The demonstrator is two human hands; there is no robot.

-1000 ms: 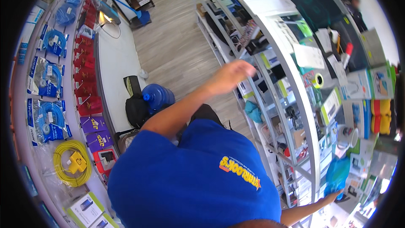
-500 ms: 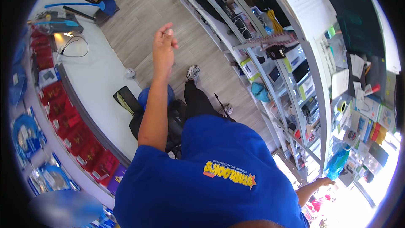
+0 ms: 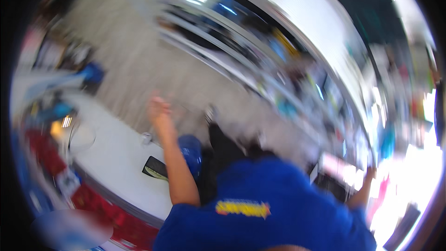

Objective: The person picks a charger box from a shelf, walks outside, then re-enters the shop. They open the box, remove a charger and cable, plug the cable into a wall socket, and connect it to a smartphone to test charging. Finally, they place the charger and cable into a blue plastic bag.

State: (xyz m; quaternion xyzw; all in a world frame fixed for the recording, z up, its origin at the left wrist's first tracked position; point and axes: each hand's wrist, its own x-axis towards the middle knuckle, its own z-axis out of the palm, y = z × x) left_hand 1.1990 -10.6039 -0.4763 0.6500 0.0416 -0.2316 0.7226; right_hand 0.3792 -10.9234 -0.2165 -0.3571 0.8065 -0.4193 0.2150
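My bare left forearm reaches forward over the floor beside the white counter. At its end my left hand [image 3: 160,108] is smeared by motion, its fingers loosely apart with nothing visible in them. Far out to the right, my right hand [image 3: 370,173] is blurred against bright light. Just beyond its fingers shows a translucent turquoise bottle [image 3: 387,142], which the hand seems to grip at the lower end; the contact itself is unclear.
A long white counter [image 3: 116,158] runs along the left, with a dark open case [image 3: 154,168] and red packages [image 3: 100,209]. A blue round object [image 3: 190,151] stands near my left forearm. Shelves [image 3: 227,42] of goods line the right side.
The whole view has swung, with heavy blur. My left hand now appears lower and further left. My right hand appears higher, the turquoise bottle still beside it.
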